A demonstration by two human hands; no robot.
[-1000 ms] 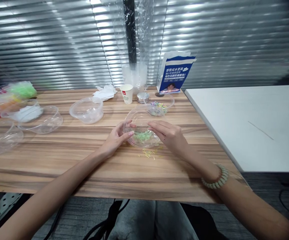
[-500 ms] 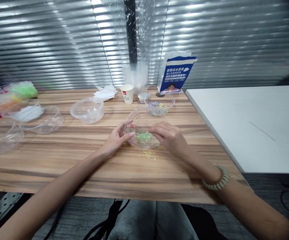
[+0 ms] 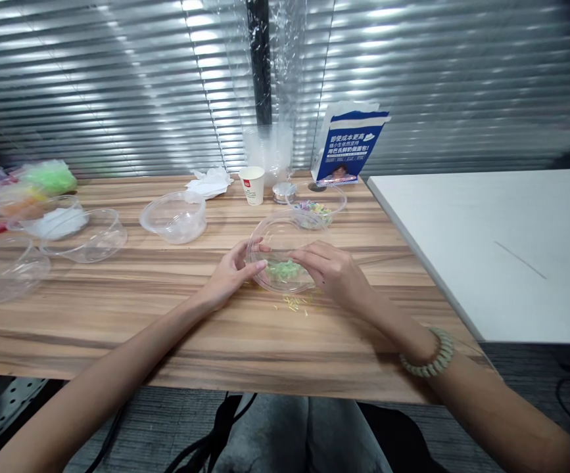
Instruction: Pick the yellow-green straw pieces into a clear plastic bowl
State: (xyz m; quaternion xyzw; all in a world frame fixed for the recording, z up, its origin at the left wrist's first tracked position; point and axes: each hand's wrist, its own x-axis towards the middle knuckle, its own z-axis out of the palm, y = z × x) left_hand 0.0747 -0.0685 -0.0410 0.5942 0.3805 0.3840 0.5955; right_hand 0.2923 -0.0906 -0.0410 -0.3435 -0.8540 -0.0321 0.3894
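A clear plastic bowl [image 3: 285, 226] stands tilted toward me in the middle of the wooden table, with small pale green pieces [image 3: 285, 270] gathered in its lower part. My left hand [image 3: 235, 270] grips its left rim, thumb inside and fingers behind the wall. Reaching over the right side, my right hand [image 3: 331, 270] has its fingertips pressed together just above the green pieces. Anything between those fingertips is too small or hidden to make out. Loose yellow pieces [image 3: 295, 303] lie on the table right in front of the bowl.
Behind it sit a bowl of multicoloured pieces [image 3: 317, 211], a round tin [image 3: 283, 193], a paper cup [image 3: 252, 186] and a blue-white bag [image 3: 350, 148]. More clear bowls [image 3: 173, 220] and colourful fluffy bundles [image 3: 48, 177] are leftward. A white table [image 3: 501, 249] adjoins on the right.
My right fingertips have shifted slightly left over the green pieces. My left hand and the bowl hold the same position; the whole view has moved a tiny bit.
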